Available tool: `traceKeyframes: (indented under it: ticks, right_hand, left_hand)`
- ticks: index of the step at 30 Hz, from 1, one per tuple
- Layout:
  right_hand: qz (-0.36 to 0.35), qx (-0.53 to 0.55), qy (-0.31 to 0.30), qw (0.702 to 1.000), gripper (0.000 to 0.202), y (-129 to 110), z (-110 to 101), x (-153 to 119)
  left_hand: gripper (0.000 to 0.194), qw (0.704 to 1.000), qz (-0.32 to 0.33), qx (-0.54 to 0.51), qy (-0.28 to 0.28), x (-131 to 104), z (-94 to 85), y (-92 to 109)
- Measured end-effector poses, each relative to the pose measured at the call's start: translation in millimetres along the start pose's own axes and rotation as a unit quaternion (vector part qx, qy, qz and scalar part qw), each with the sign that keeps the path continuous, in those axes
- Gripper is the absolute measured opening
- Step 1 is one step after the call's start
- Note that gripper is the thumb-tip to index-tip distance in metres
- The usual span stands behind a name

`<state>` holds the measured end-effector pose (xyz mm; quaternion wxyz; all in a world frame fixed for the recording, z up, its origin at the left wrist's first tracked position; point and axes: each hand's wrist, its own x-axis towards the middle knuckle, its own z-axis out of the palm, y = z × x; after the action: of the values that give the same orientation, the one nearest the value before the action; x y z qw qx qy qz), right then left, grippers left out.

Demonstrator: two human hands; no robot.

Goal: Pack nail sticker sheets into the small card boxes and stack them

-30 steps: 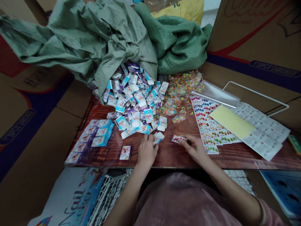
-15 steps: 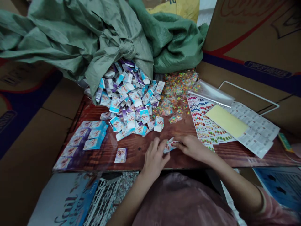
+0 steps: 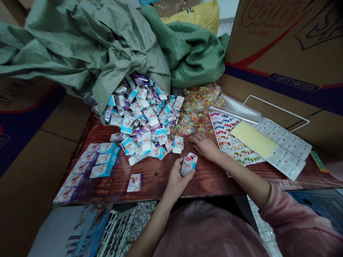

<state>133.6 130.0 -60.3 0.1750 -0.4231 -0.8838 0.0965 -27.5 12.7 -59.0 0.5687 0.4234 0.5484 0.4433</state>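
Note:
My left hand [image 3: 177,180] grips a small blue-and-white box [image 3: 188,166] printed with a hand picture. Red oval shapes show at the box's upper end. My right hand [image 3: 205,145] lies stretched out, its fingers at the near edge of a heap of small clear packets [image 3: 198,107] with bright candy-like bits. Whether a fingertip presses on a packet cannot be made out. Left of the hands, one purple-and-white box [image 3: 134,182] lies alone. A loose pile of blue and purple boxes [image 3: 146,117] spreads behind my left hand.
Rows of boxes [image 3: 76,179] stand at the table's left. Sticker sheets [image 3: 227,134], a yellow card [image 3: 254,139] and a clear plastic sleeve [image 3: 235,109] lie right. Green sacks [image 3: 198,53] rise behind the piles; large cartons [image 3: 281,46] flank the wooden table [image 3: 160,185].
My right hand has let go of the box and moved up to the packet heap. My left hand keeps the box, now tilted more upright. The view has shifted slightly.

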Motion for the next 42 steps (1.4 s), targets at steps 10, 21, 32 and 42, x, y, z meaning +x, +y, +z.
traceKeyframes:
  ticks: [10, 21, 32, 42]
  right_hand:
    - [0.097, 0.135, 0.114, 0.980, 0.018, 1.5, -9.4, -7.3]
    - [0.073, 0.240, 0.122, 0.960, 0.018, -51.8, -20.6, -52.8]
    - [0.040, 0.247, 0.098, 0.963, 0.014, -50.3, -19.1, -54.7]
    - [0.074, 0.196, 0.053, 0.976, 0.008, -43.9, -22.2, -53.9]
  left_hand:
    - [0.054, 0.999, -0.040, -0.037, 0.002, 3.9, 5.9, -0.5]
    - [0.044, 0.999, -0.013, -0.037, 0.002, 6.6, 10.6, -5.5]
    - [0.029, 0.999, 0.005, -0.033, -0.020, 6.2, 12.5, -5.8]
    - [0.024, 0.999, 0.013, 0.014, -0.025, 7.3, 14.6, -6.3]
